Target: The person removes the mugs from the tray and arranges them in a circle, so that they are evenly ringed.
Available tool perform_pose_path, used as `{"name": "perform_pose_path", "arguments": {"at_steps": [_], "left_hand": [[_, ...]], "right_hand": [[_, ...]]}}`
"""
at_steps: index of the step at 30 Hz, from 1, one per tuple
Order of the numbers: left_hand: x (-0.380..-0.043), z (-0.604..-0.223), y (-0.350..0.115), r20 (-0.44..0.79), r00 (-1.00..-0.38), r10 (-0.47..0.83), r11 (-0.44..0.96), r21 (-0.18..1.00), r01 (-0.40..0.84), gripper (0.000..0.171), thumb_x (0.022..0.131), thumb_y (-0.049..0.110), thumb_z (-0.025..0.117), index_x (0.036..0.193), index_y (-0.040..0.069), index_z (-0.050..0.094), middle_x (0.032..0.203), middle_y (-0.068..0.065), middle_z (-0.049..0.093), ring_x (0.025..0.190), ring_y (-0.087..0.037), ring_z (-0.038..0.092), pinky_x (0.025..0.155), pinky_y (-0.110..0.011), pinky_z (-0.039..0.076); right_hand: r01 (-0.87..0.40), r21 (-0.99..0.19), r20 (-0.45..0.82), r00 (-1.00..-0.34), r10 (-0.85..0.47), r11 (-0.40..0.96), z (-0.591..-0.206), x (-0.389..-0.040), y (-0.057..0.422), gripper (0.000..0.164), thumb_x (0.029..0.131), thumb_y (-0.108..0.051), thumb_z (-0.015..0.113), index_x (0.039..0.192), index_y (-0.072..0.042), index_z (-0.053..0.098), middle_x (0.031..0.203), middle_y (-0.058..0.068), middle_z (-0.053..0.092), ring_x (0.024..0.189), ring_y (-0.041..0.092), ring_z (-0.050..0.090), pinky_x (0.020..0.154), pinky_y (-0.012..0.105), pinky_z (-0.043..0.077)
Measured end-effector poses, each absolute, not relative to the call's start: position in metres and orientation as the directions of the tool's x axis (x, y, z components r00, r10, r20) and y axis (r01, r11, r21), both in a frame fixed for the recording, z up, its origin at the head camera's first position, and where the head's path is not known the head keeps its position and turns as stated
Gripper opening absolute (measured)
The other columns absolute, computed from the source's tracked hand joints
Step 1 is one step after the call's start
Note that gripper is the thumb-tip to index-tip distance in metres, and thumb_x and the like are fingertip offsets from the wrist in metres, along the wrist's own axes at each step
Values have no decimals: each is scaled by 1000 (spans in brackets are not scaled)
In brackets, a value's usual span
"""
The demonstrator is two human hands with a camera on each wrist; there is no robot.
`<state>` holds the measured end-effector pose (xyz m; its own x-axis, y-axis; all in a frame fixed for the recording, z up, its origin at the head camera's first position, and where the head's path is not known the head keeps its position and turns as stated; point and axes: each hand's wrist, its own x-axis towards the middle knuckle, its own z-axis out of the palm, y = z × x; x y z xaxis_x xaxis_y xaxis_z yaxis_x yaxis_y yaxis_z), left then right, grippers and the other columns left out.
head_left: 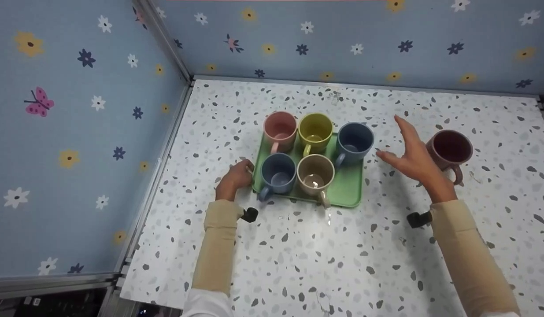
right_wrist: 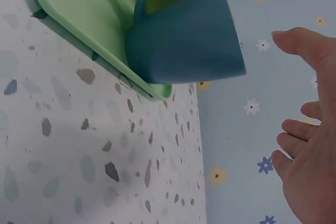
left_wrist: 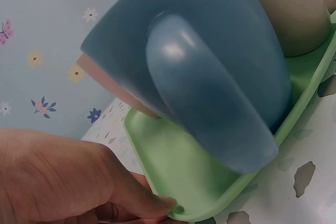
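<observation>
A green tray (head_left: 349, 187) carries a pink mug (head_left: 280, 130), a yellow mug (head_left: 316, 130), a beige mug (head_left: 316, 176) and two blue mugs, one at front left (head_left: 278, 176) and one at the right end (head_left: 354, 143). My left hand (head_left: 237, 177) pinches the tray's left edge, its thumb (left_wrist: 152, 203) over the rim and the other fingers partly hidden below. Held above the table, my right hand (head_left: 415, 154) is empty, thumb and fingers spread apart, between the tray and a dusky brown-red mug (head_left: 451, 149), which it partly covers.
The speckled white table (head_left: 298, 264) meets a blue flowered panel (head_left: 342, 39) at the back and another panel (head_left: 78, 141) on the left. Small black devices sit at the left wrist (head_left: 250, 215) and right wrist (head_left: 418, 219).
</observation>
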<state>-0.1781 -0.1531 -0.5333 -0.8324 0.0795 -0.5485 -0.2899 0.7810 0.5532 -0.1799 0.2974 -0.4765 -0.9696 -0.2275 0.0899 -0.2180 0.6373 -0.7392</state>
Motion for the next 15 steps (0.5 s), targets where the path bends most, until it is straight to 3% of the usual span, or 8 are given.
{"name": "perform_pose_path", "arguments": {"at_steps": [10,15], "left_hand": [[-179,-535,-154,-540,-837,88,775,564,-283,38,83,3,45,121,6,53,118,-17,57,104,-30,50,92,-43,41],[-178,-535,-154,-542,-836,89,774,565,-284,37,84,4,45,120,7,53,114,-16,57,98,-28,50,87,-41,42]], "right_hand": [[-253,-733,100,-958,-268,632,-490,-179,275,93,83,-29,73,154,-16,15,158,16,16,144,36,17,110,60,19],[-245,-742,99,-960,-260,624,-498,-180,264,97,81,-32,75,153,-11,15,157,17,18,144,36,17,111,59,18]]}}
